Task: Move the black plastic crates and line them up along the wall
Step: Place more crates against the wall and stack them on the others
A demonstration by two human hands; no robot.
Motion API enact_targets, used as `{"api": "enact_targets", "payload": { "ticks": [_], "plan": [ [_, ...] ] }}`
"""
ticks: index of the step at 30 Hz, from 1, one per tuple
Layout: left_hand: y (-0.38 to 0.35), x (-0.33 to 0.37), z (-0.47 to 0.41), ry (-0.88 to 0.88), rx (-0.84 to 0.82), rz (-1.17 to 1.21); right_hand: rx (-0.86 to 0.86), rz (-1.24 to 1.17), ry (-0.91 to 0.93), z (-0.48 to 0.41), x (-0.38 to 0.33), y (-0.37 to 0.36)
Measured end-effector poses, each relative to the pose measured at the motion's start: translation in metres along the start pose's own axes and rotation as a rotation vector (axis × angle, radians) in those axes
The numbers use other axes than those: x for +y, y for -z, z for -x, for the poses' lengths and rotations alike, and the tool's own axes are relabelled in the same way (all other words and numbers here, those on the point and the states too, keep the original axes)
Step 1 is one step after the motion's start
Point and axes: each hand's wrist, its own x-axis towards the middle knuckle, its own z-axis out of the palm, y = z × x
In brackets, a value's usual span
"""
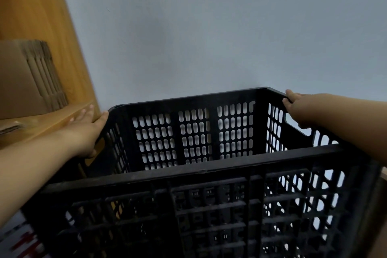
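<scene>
Item under inspection: one black plastic crate (pixel 209 166) with perforated walls, open top towards the camera, nothing seen inside. Its far side stands close to the pale grey wall (pixel 209 27); contact with the wall cannot be confirmed. Its far left corner sits just beside a wooden shelf unit (pixel 37 6).

Left hand (pixel 81 134): laid against the outside of the crate's left wall, fingers straight along the rim, thumb down by the handle slot. Whether the thumb hooks into the slot cannot be told.

Right hand (pixel 301 104): gripping the crate's right wall, fingers curled over the top rim, thumb in the handle cut-out.

Flattened cardboard boxes (pixel 25 81) stand stacked on the shelf, at far left. Whether the crate's base rests on the floor is out of view
</scene>
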Motion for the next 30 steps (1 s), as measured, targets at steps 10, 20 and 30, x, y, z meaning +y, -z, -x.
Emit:
{"api": "enact_targets", "payload": {
  "ticks": [10, 20, 30],
  "plan": [
    [-0.003, 0.000, 0.003, -0.006, 0.038, 0.033, -0.004, 0.034, 0.060, 0.019, -0.001, 0.002],
    [-0.002, 0.004, -0.006, -0.032, -0.003, -0.007, 0.025, 0.022, 0.110, 0.003, 0.003, -0.004],
    [-0.008, 0.000, -0.007, -0.030, 0.026, -0.016, 0.024, 0.033, 0.123, 0.003, 0.007, -0.011]
  ]
}}
